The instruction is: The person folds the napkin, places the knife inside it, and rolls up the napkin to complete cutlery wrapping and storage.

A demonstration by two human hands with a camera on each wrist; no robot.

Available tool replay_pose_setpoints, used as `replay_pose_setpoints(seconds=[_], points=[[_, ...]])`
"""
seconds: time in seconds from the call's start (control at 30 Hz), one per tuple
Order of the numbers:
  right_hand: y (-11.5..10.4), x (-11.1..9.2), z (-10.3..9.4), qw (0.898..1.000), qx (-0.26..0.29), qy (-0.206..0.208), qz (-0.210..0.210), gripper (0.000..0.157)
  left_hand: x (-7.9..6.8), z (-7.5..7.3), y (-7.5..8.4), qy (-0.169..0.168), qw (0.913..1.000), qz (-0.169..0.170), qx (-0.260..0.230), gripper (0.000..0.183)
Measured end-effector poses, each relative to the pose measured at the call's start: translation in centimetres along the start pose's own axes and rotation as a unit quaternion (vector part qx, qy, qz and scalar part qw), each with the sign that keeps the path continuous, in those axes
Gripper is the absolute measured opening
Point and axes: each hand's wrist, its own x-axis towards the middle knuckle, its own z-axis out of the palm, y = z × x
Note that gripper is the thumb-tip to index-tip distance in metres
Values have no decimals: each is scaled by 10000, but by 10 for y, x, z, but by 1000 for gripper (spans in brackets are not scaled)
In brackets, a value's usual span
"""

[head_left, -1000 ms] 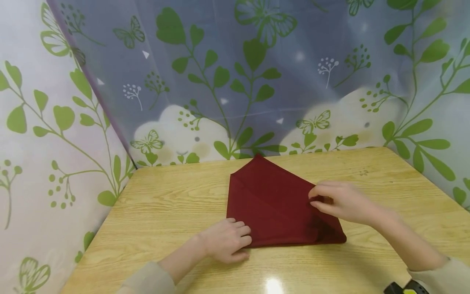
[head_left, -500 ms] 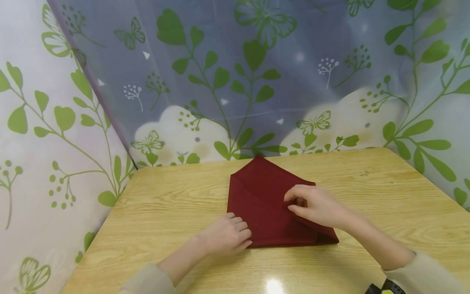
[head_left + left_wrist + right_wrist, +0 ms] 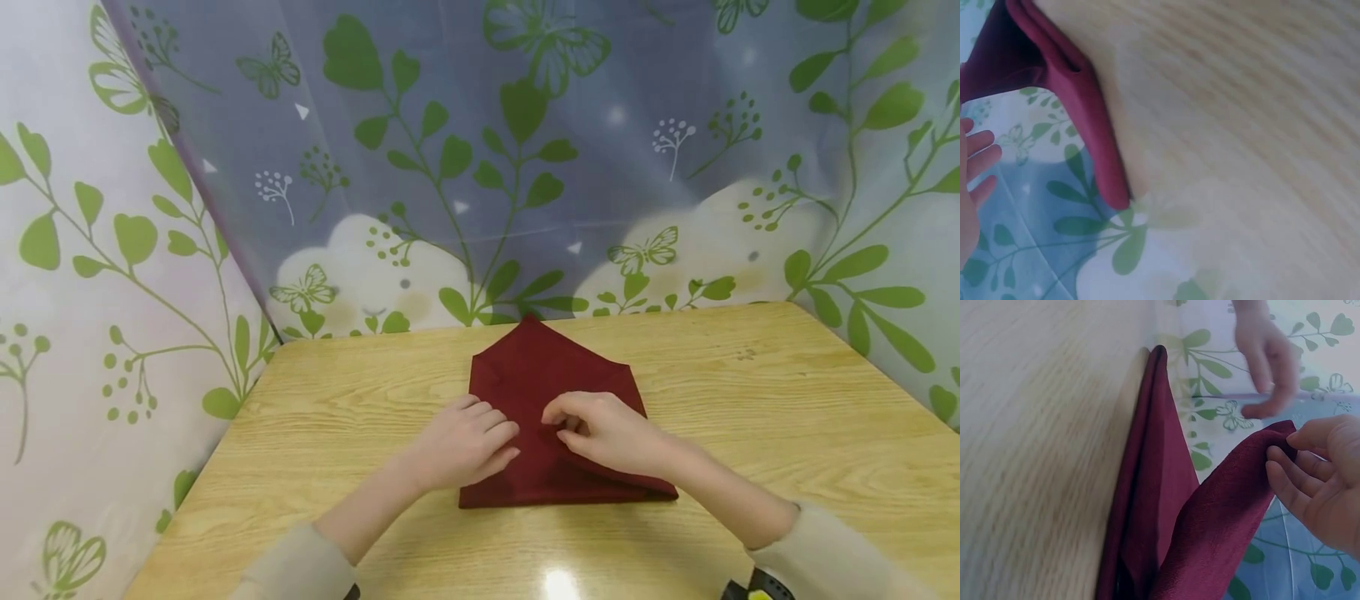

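Note:
A dark red folded cloth (image 3: 551, 358) lies on the table, pointed at its far end and straight along its near edge. My right hand (image 3: 609, 429) pinches a corner of it between thumb and fingers. In the right wrist view the lifted flap (image 3: 1216, 519) rises from the folded layers to that pinch. My left hand (image 3: 467, 442) hovers over the cloth's left side, holding nothing. Its fingers look relaxed and apart from the cloth in the right wrist view. Folded layers along the cloth edge (image 3: 1088, 112) show in the left wrist view.
The wooden table (image 3: 360, 400) runs back to a blue curtain (image 3: 465, 167) printed with leaves and butterflies. Pale panels (image 3: 67, 267) with the same print stand at both sides. A black and yellow device (image 3: 761, 587) sits by the right sleeve.
My right hand has drawn the pinched corner leftward across the cloth, folding its right side inward. My left hand has lifted off the near left corner and moved away from me.

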Motion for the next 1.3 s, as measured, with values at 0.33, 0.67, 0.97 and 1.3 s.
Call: replay_pose_setpoints(seconds=[0.33,0.67,0.97,1.3], points=[[-5,10,18,9994,316,-78,97,22,10,-5,1,363,9987,-267,-252,14],[-4,9,28,9992,307,-126,236,30,0,-2,5,192,9968,-508,-588,8],[7,-3,26,9950,-928,-297,229,30,-11,-1,3,123,9963,-619,-576,11],[22,-22,18,9858,-1551,-616,195,29,-24,-4,2,-271,9925,-919,-759,27]])
